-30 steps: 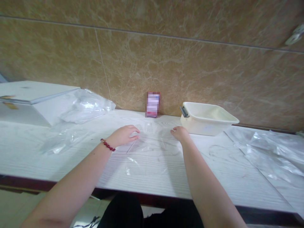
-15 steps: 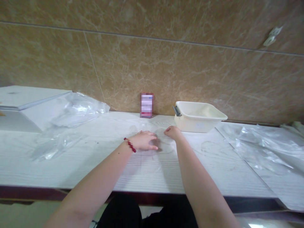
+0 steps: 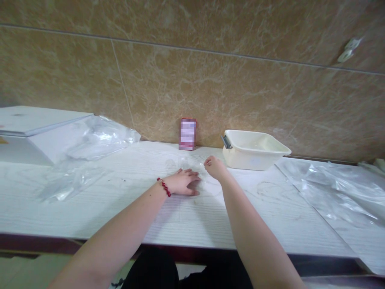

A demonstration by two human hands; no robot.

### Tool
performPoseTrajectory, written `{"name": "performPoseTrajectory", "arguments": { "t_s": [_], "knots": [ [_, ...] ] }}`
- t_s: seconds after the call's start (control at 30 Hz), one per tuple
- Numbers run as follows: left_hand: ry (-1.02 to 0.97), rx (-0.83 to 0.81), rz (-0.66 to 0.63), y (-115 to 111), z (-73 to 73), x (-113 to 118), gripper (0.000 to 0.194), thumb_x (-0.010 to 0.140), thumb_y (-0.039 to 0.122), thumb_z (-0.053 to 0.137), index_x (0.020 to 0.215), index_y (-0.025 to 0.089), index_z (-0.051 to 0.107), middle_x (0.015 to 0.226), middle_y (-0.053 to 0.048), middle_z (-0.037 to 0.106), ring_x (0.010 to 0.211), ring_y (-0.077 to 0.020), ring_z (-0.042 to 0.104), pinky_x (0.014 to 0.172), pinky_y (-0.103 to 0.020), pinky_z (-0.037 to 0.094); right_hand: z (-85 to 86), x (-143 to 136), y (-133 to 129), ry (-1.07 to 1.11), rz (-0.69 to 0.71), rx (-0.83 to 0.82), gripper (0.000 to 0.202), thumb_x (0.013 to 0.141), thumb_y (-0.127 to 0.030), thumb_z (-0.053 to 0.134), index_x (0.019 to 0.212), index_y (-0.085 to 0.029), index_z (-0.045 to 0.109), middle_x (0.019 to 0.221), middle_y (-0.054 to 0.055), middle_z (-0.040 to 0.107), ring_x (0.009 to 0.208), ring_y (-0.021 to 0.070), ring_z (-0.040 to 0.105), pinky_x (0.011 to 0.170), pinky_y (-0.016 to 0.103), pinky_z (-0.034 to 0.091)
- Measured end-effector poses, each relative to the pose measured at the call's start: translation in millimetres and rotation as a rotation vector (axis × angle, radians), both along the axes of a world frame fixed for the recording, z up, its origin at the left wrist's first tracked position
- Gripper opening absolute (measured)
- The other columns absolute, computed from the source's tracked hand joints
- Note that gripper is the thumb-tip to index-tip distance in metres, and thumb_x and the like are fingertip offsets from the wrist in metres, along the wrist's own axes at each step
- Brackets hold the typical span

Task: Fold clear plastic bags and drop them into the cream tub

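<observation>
My left hand (image 3: 182,182), with a red bead bracelet (image 3: 164,187) at its wrist, lies with fingers spread on a clear, hardly visible plastic sheet or bag (image 3: 186,163) on the white table (image 3: 135,220). Just right of it my right hand (image 3: 214,166) is closed in a pinch; what it grips looks like an edge of the clear plastic, too faint to make out fully. Behind the hands, a phone-like rectangle (image 3: 187,134) with a blurred face leans upright against the wall.
A cream plastic basin (image 3: 252,160) with a grey handle stands behind my right wrist. Crumpled clear bags lie at the left (image 3: 102,138) and right (image 3: 343,192). A white box (image 3: 39,146) sits at the far left. The brown marble wall (image 3: 210,88) rises behind.
My right hand has shifted slightly back and left, still pinched. My left hand has moved a little toward the front, with its fingers spread. The camera view has shifted slightly.
</observation>
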State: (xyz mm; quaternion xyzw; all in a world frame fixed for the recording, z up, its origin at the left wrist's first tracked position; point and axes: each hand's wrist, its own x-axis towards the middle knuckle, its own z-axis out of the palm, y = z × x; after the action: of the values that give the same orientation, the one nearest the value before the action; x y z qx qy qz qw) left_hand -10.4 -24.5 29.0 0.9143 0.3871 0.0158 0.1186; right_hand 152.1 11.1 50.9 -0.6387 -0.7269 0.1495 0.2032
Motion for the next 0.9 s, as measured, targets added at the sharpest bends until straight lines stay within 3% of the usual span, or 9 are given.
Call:
{"name": "performPoseTrajectory", "arguments": {
  "t_s": [0.3, 0.53, 0.63, 0.7, 0.8, 0.9],
  "knots": [
    [0.001, 0.019, 0.003, -1, -0.3, 1, 0.057, 0.068, 0.058, 0.04, 0.115, 0.025, 0.038, 0.127, -0.006, 0.033, 0.116, -0.025, 0.025, 0.094, -0.048, 0.016, -6.1, -16, -8, 0.174, 0.156, 0.084, 0.017, 0.066, -0.023, 0.052, 0.082, -0.019, 0.049, 0.056, -0.004, 0.053, 0.054, 0.0076, 0.048, 0.051, 0.017, 0.032],
    [-0.002, -0.002, 0.003, -2, 2.1, 1, 0.057, 0.069, 0.057, 0.041, 0.117, 0.026, 0.037, 0.128, -0.006, 0.032, 0.118, -0.0272, 0.022, 0.093, -0.05, 0.016, -11.2, -18, -8, 0.178, 0.181, 0.098, 0.021, 0.064, -0.022, 0.054, 0.084, -0.02, 0.049, 0.061, -0.004, 0.055, 0.057, 0.0076, 0.049, 0.053, 0.018, 0.033],
    [-0.055, 0.004, -0.015, -1, 2.6, 1, 0.054, 0.069, 0.054, 0.043, 0.113, 0.024, 0.042, 0.127, -0.007, 0.034, 0.116, -0.0263, 0.026, 0.094, -0.045, 0.019, -12.2, -19, -7, 0.196, 0.185, 0.12, 0.023, 0.064, -0.021, 0.054, 0.086, -0.02, 0.047, 0.063, -0.004, 0.056, 0.058, 0.0078, 0.05, 0.054, 0.018, 0.034],
    [-0.114, -0.008, -0.026, 2, 2.9, 1, 0.041, 0.073, 0.044, 0.043, 0.106, 0.021, 0.048, 0.121, -0.007, 0.042, 0.112, -0.0226, 0.034, 0.092, -0.038, 0.025, -13.4, -19, -6, 0.207, 0.185, 0.144, 0.024, 0.064, -0.021, 0.053, 0.087, -0.02, 0.047, 0.064, -0.004, 0.056, 0.058, 0.0079, 0.05, 0.055, 0.019, 0.035],
    [-0.244, -0.028, 0.107, 9, 2.4, 0, 0.025, 0.077, 0.028, 0.038, 0.092, 0.017, 0.054, 0.102, -0.008, 0.055, 0.096, -0.0184, 0.048, 0.084, -0.031, 0.035, -14.9, -18, -3, 0.23, 0.18, 0.184, 0.025, 0.065, -0.022, 0.053, 0.089, -0.02, 0.046, 0.065, -0.003, 0.057, 0.059, 0.008, 0.051, 0.056, 0.019, 0.035],
    [-0.487, -0.119, 0.423, 16, 0.2, 0, 0.027, 0.08, 0.026, 0.03, 0.097, 0.015, 0.047, 0.088, -0.009, 0.059, 0.08, -0.0162, 0.055, 0.073, -0.03, 0.042, -15.4, -17, -3, 0.241, 0.165, 0.198, 0.025, 0.065, -0.025, 0.053, 0.089, -0.02, 0.046, 0.066, -0.003, 0.059, 0.058, 0.0081, 0.052, 0.057, 0.02, 0.036]
  ]
}}
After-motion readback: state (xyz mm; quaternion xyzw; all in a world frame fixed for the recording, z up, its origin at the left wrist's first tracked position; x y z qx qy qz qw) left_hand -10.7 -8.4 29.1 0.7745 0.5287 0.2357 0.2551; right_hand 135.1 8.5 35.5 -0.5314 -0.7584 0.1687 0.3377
